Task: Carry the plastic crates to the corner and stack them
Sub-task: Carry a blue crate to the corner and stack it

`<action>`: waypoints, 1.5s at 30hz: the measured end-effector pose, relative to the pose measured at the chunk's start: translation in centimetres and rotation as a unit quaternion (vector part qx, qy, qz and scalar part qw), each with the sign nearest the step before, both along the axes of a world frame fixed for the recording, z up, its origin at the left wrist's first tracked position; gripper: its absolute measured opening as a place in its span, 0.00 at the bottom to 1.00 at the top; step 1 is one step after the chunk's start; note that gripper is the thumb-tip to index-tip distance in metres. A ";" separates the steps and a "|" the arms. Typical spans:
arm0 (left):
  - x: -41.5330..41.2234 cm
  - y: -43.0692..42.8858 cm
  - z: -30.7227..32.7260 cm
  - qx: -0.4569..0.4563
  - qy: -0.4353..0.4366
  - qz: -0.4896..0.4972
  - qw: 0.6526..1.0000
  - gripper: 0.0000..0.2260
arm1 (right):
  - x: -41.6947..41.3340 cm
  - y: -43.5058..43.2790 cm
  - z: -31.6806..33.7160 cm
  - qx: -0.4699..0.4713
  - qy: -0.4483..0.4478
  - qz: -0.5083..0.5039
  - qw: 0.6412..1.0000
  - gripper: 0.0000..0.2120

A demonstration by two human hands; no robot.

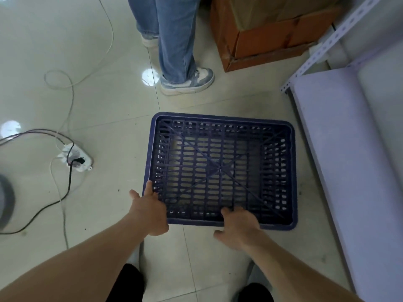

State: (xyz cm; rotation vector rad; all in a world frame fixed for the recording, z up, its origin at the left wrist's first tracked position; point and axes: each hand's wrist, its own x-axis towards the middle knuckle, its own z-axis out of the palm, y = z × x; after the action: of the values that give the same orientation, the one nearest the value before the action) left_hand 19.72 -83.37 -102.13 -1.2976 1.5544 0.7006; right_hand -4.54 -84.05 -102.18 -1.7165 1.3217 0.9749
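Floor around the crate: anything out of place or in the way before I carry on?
A power strip lies on the floor left of the crate, its cables trailing loose around it. Someone's feet stand just beyond the crate. The crate looks undamaged.

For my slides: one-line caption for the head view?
Left hand and right hand hold the near rim of a blue plastic crate on the tiled floor beside a grey shelf.

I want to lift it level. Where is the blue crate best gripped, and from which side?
Probably the thick rim of the blue crate, from above, one hand at each near corner: it lies flat, open upward, its walls are lattice, and the shelf crowds its right side.
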 end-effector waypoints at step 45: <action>10.0 9.1 7.6 -0.009 0.157 0.809 0.567 0.45 | -7.4 11.2 8.1 -0.048 -0.068 -0.817 0.571 0.32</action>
State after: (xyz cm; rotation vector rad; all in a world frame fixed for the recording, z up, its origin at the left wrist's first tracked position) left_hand 29.70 -74.22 -94.58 -2.5432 0.0302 2.0596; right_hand -11.96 -72.88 -94.10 -0.0118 1.9960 -0.3773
